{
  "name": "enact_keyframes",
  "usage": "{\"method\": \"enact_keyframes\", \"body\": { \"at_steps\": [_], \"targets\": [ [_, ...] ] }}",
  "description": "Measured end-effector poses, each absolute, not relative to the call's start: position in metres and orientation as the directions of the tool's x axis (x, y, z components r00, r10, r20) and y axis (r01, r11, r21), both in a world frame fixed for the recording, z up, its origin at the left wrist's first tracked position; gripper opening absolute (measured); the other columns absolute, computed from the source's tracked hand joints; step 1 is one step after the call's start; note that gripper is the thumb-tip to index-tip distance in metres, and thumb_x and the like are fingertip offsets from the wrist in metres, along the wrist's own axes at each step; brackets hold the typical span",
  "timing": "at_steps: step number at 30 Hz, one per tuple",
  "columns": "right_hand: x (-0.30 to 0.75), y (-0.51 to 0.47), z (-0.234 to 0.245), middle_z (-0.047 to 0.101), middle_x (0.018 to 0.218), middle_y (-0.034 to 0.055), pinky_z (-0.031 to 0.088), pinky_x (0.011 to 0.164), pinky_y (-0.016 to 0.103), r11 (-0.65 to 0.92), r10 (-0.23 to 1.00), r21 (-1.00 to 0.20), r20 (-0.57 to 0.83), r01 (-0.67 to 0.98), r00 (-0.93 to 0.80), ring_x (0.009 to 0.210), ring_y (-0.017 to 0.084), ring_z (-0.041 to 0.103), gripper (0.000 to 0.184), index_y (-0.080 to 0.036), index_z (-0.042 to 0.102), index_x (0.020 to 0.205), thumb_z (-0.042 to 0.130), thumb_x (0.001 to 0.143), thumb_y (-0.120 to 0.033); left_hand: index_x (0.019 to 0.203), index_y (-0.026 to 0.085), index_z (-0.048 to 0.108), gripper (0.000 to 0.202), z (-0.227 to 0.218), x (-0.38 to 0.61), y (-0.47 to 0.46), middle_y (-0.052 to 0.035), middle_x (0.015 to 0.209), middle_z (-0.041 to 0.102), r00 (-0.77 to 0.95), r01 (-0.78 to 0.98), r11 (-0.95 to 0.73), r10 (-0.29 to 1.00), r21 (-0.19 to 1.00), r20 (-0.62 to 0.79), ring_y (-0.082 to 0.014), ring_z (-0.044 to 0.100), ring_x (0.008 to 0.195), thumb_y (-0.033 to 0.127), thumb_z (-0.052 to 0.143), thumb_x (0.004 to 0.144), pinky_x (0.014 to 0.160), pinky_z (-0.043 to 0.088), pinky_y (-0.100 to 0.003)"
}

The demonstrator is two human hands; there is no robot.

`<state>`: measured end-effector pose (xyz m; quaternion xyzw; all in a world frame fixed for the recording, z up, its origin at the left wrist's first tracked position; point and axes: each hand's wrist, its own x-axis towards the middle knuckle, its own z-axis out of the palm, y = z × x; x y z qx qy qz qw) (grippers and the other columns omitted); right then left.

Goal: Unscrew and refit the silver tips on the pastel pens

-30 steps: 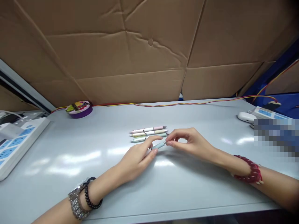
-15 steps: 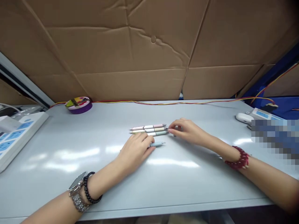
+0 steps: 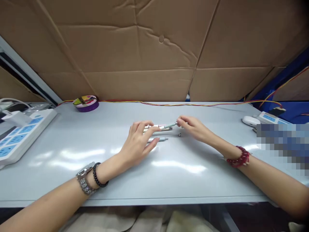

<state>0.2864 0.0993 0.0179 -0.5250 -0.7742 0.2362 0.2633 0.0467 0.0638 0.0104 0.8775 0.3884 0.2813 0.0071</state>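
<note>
Several pastel pens lie side by side mid-table. My right hand (image 3: 193, 128) pinches the metal tip of a green pen (image 3: 169, 125) and holds that end slightly raised. My left hand (image 3: 139, 141) reaches over the pens, its thumb and fingers closing on the green pen's rear end. A pink pen (image 3: 154, 126) shows just behind my left fingers. A light blue pen (image 3: 161, 139) lies loose on the table under my left thumb. A tiny dark part (image 3: 179, 134) rests on the table near my right hand.
A purple tape roll (image 3: 86, 103) sits at the back left, with a white power strip (image 3: 16, 135) at the left edge. A red-yellow wire (image 3: 193, 104) runs along the cardboard wall. A white device (image 3: 251, 120) and another power strip (image 3: 271, 117) are at the right.
The blue pen was let go and now lies on the table. Both hands moved away from me to the row of pens, and my right hand lifted the green pen's tip.
</note>
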Motion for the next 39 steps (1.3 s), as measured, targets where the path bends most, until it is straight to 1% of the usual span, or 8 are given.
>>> {"method": "enact_keyframes", "body": {
  "at_steps": [4,10,16,18,22,27,33,39],
  "targets": [
    [0.282,0.097,0.009,0.038,0.055,-0.0034,0.028,0.051,0.027,0.322,0.946,-0.646,0.255,0.692,-0.203,0.052,0.013,0.033,0.039,-0.02,0.039,0.058,0.033,0.094,-0.035,0.112,0.02,0.053,0.023,0.01,0.048,0.06,-0.0095,0.118,0.043,0.557,0.646,-0.733,0.643,0.212,0.525,-0.0253,0.037,0.106,0.025,0.043,0.092,0.094,0.034,-0.042],
    [0.277,0.095,0.008,0.05,0.064,-0.004,0.04,0.053,0.023,0.342,0.935,-0.715,0.322,0.609,-0.148,0.052,0.009,0.047,0.035,-0.014,0.053,0.074,0.044,0.092,-0.042,0.108,0.02,0.055,0.019,0.007,0.055,0.055,-0.0091,0.111,0.05,0.57,0.632,-0.759,0.594,0.16,0.567,-0.0239,0.043,0.105,0.024,0.048,0.091,0.092,0.036,-0.038],
    [0.273,0.064,0.022,0.036,0.057,-0.004,0.031,0.053,0.025,0.421,0.907,-0.755,0.331,0.503,-0.262,0.054,0.011,0.037,0.045,-0.019,0.037,0.058,0.029,0.094,-0.045,0.114,0.023,0.053,0.024,0.018,0.057,0.048,-0.0121,0.119,0.052,0.56,0.69,-0.713,0.633,0.122,0.535,-0.0319,0.042,0.112,0.029,0.049,0.091,0.093,0.028,-0.048],
    [0.27,0.055,0.024,0.034,0.058,-0.0035,0.028,0.053,0.025,0.437,0.895,-0.757,0.316,0.486,-0.314,0.055,0.012,0.033,0.043,-0.02,0.035,0.059,0.029,0.094,-0.045,0.109,0.022,0.055,0.02,0.021,0.057,0.045,-0.0116,0.111,0.057,0.587,0.689,-0.711,0.661,0.139,0.468,-0.0319,0.047,0.107,0.03,0.047,0.092,0.09,0.031,-0.047],
    [0.266,0.049,0.023,0.03,0.058,-0.0036,0.025,0.052,0.025,0.439,0.869,-0.756,0.222,0.486,-0.441,0.054,0.011,0.029,0.042,-0.02,0.031,0.058,0.031,0.094,-0.043,0.095,0.02,0.054,0.016,0.021,0.058,0.035,-0.0061,0.085,0.061,0.634,0.674,-0.694,0.719,0.252,0.285,-0.0234,0.058,0.079,0.027,0.04,0.093,0.068,0.042,-0.031],
    [0.265,0.049,0.016,0.028,0.051,-0.0053,0.024,0.047,0.024,0.427,0.819,-0.749,0.083,0.507,-0.568,0.048,0.01,0.026,0.047,-0.019,0.032,0.054,0.03,0.095,-0.043,0.089,0.02,0.048,0.014,0.02,0.054,0.023,-0.0027,0.083,0.058,0.642,0.631,-0.599,0.76,0.492,0.101,-0.019,0.055,0.069,0.028,0.037,0.093,0.061,0.041,-0.027],
    [0.262,0.048,0.006,0.046,0.061,-0.0024,0.035,0.058,0.026,0.498,0.793,-0.709,0.141,0.498,-0.592,0.058,0.012,0.04,0.037,-0.019,0.045,0.061,0.037,0.094,-0.035,0.086,0.021,0.045,0.018,0.026,0.045,0.029,0.003,0.069,0.05,0.651,0.531,-0.397,0.757,0.749,-0.06,-0.0136,0.048,0.059,0.033,0.035,0.094,0.055,0.039,-0.023],
    [0.265,0.058,0.001,0.046,0.064,-0.0016,0.038,0.06,0.026,0.576,0.741,-0.69,0.215,0.438,-0.636,0.06,0.013,0.042,0.035,-0.02,0.042,0.064,0.036,0.094,-0.037,0.09,0.023,0.041,0.02,0.024,0.044,0.04,0.0036,0.071,0.053,0.689,0.451,-0.18,0.692,0.874,-0.213,-0.0095,0.043,0.045,0.038,0.031,0.096,0.038,0.034,-0.018]
  ]
}}
